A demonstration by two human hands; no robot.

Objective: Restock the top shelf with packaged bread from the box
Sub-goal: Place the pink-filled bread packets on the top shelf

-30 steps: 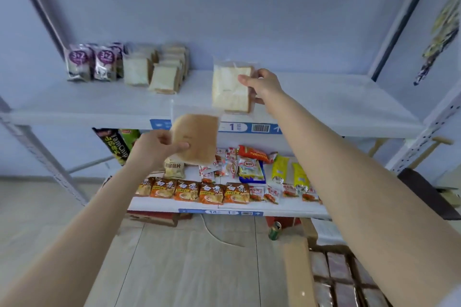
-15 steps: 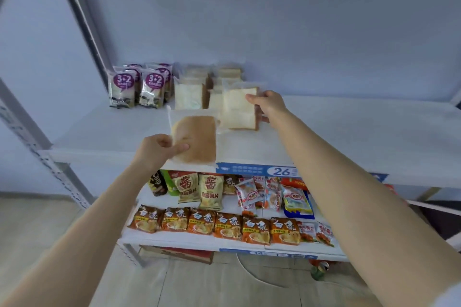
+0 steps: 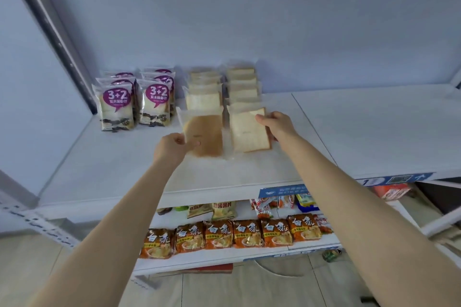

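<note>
Both my hands hold packaged bread over the white top shelf [image 3: 112, 164]. My left hand [image 3: 172, 148] grips a clear pack with its brown crust side facing me [image 3: 208, 134], in front of the left row of white bread packs [image 3: 203, 97]. My right hand [image 3: 277, 126] grips a white-sliced bread pack [image 3: 247, 132] by its right edge, in front of the right row of bread packs [image 3: 242, 85]. Both packs stand upright, their lower edges at the shelf surface. The box is out of view.
Two rows of purple "3+2" bread packs [image 3: 116, 107] stand at the shelf's left, near a dark upright post [image 3: 57, 32]. The right shelf half [image 3: 374, 127] is bare. The lower shelf holds orange noodle packs [image 3: 219, 234] and snack bags.
Both hands moved forward and down onto the top shelf, bringing the two bread packs to the fronts of the existing bread rows. The view came closer and higher.
</note>
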